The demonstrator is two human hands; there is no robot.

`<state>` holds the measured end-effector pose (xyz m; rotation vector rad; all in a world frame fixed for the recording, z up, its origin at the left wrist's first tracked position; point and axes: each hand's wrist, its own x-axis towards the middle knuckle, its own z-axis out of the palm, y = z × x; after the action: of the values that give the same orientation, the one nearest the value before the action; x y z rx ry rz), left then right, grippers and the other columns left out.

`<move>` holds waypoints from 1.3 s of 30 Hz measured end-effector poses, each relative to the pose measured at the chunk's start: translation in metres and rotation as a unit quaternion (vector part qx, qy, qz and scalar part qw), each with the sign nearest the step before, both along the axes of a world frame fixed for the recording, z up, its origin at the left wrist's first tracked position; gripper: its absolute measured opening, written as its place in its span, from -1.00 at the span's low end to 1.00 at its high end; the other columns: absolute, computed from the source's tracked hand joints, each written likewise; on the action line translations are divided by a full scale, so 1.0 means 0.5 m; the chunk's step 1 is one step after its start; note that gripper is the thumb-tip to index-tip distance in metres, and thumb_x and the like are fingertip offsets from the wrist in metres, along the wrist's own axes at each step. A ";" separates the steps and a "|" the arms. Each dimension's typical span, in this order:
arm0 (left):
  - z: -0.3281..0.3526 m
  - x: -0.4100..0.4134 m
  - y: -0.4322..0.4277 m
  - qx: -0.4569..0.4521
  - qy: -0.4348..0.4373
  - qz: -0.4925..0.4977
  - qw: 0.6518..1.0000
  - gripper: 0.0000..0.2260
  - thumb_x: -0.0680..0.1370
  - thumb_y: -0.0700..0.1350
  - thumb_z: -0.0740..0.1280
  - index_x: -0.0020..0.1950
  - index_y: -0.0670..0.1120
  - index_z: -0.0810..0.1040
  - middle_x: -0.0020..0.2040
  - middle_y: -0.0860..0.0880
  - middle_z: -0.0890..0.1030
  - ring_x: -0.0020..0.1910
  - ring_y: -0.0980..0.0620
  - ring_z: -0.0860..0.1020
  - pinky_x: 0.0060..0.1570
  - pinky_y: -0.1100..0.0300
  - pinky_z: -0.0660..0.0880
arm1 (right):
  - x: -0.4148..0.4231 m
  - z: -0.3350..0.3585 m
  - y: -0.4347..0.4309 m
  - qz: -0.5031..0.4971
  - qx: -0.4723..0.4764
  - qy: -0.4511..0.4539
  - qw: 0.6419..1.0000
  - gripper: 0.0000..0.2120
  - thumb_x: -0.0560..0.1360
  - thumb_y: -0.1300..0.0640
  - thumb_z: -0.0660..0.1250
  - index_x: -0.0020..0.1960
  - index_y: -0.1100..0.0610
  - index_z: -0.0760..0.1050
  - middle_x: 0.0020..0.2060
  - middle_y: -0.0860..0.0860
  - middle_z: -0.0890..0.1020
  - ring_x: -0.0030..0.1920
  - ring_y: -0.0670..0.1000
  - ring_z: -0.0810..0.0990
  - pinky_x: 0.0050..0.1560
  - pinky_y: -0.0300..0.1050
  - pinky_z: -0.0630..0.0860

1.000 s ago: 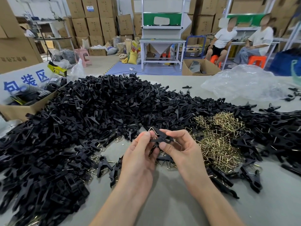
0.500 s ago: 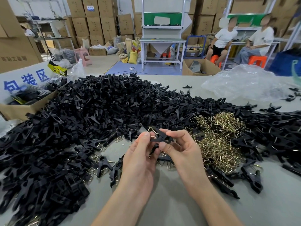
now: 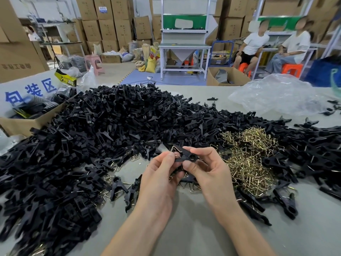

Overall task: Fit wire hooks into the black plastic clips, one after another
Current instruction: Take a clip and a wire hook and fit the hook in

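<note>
Brown cardboard boxes (image 3: 103, 17) are stacked high at the back of a big work room, and two people sit on orange stools far off to the right. Up close is a gray table (image 3: 184, 233) with a dull, flat top.

On the table is a huge pile of clips (image 3: 110, 126), all black plastic, bumpy and mixed up. Just to the right of the hands sits a heap of hooks (image 3: 247, 159), thin shiny gold wire bent into little three-sided loops. A crinkly clear plastic bag (image 3: 276, 95) lies behind it. A few finished clips (image 3: 118, 187) with wire loops on them lie near the left arm.

One black clip (image 3: 186, 157) is held up over the table, between both hands. The right hand (image 3: 208, 169) pinches it tight with thumb and fingers around its middle. The left hand (image 3: 162, 174) pinches the wire hook (image 3: 175, 150) where it meets the clip's end. The loop pokes out on top.

I think the clip is light and hard, so it is safe to squeeze by its thick middle. The wire looks stiff and springy. It could slip or poke a finger, so hold it close to its ends and push it in slowly.
</note>
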<state>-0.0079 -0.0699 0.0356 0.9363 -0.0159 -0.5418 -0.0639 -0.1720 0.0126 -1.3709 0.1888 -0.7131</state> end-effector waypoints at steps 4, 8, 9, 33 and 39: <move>0.002 0.012 0.013 0.059 -0.054 -0.019 0.997 -0.87 0.58 -0.20 0.37 0.11 -0.04 0.59 -0.10 0.00 0.72 -0.15 0.09 0.65 -0.14 0.20 0.51 | -0.003 -0.001 -0.003 -0.002 -0.018 0.000 1.000 -0.73 0.47 0.41 0.45 0.06 0.11 0.55 0.07 -0.07 0.73 -0.02 -0.07 0.71 -0.04 -0.23 0.62; -0.003 0.020 0.023 0.122 -0.097 -0.026 0.987 -0.85 0.57 -0.14 0.40 0.13 0.00 0.64 -0.02 0.03 0.74 -0.05 0.12 0.68 -0.02 0.18 0.50 | -0.004 0.001 -0.002 -0.003 -0.047 0.008 0.999 -0.69 0.48 0.39 0.45 0.00 -0.01 0.59 0.07 -0.08 0.72 0.02 -0.07 0.71 0.00 -0.24 0.60; -0.003 0.021 0.023 0.125 -0.092 -0.021 0.988 -0.86 0.57 -0.14 0.40 0.12 -0.01 0.64 -0.02 0.03 0.74 -0.05 0.12 0.68 -0.01 0.18 0.50 | -0.004 0.002 -0.002 -0.001 -0.049 0.010 0.999 -0.67 0.48 0.39 0.45 -0.02 -0.05 0.59 0.08 -0.09 0.72 0.03 -0.06 0.71 0.00 -0.24 0.60; -0.011 -0.010 0.000 0.114 -0.081 -0.211 0.967 -0.45 0.51 0.45 0.12 -0.18 0.07 0.69 -0.18 -0.02 0.62 -0.20 0.05 0.62 -0.25 0.11 0.54 | -0.002 -0.012 0.010 0.020 -0.232 0.097 0.968 -0.67 0.44 0.15 0.48 0.05 -0.26 0.62 0.21 -0.30 0.56 0.25 -0.09 0.57 0.25 0.06 0.55; 0.002 0.002 0.016 0.088 0.007 -0.223 0.971 -0.72 0.57 0.11 0.25 0.01 -0.04 0.64 -0.03 -0.13 0.56 -0.01 -0.09 0.57 -0.02 -0.02 0.55 | 0.000 -0.010 0.010 0.029 -0.286 0.120 0.950 -0.69 0.28 -0.24 0.41 0.02 -0.36 0.59 0.16 -0.37 0.54 0.25 -0.15 0.52 0.28 0.00 0.49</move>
<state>-0.0069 -0.0620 0.0368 1.1092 -0.1718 -0.9782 -0.0639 -0.1671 0.0078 -2.0142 0.1357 -0.5689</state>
